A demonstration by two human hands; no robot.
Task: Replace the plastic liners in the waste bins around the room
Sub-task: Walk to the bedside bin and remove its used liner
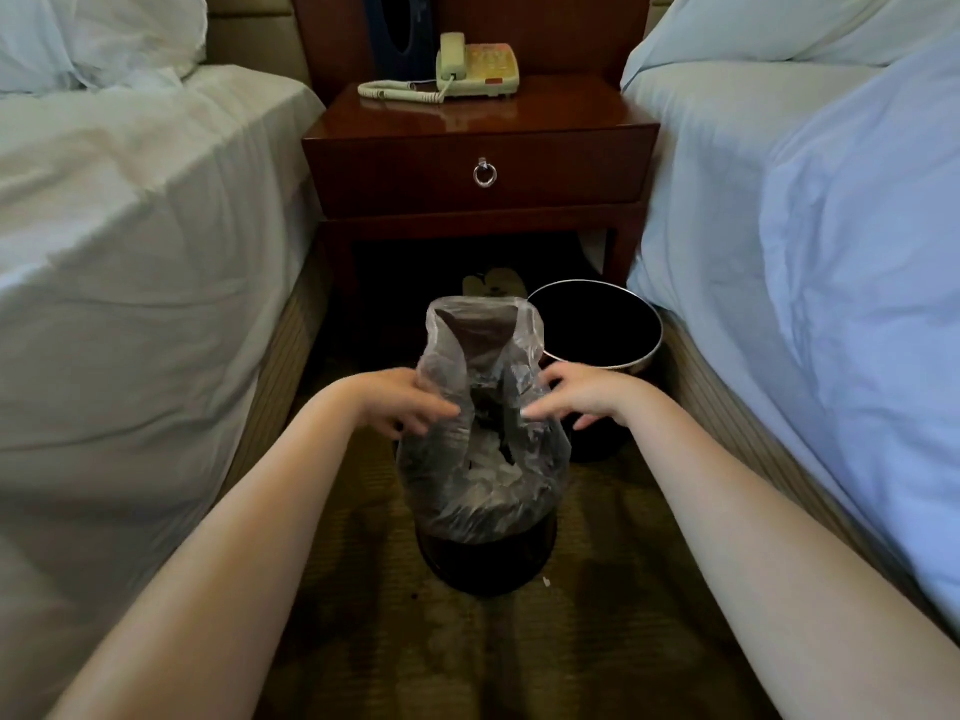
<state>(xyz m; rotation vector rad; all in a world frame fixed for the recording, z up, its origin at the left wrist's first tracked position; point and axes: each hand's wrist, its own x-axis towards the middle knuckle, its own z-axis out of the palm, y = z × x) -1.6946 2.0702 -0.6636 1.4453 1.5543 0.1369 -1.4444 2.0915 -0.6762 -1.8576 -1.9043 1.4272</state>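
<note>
Patterned carpet fills the aisle between two beds, the left bed and the right bed. Nearest stands a dark waste bin. Only its base is visible beneath a clear plastic liner, which is drawn up out of it and bunched to a narrow neck, with the mouth standing open above. The left hand pinches the film at the left side of the neck. The right hand lays nearly straight fingers on the right side; whether its thumb closes on the plastic cannot be told.

Judged by its look, the liner is thin, soft, slippery and light, with pale crumpled rubbish low inside. It may tear if dragged against the rim, so the gathered neck is the sound place to grip.

Just behind, to the right, a second bin with a bright metal rim shows no liner. Farther back, a wooden nightstand carries a telephone.

Hidden or unclear are the near bin's rim, the liner's exact contents, and a pale object in shadow under the nightstand.
</note>
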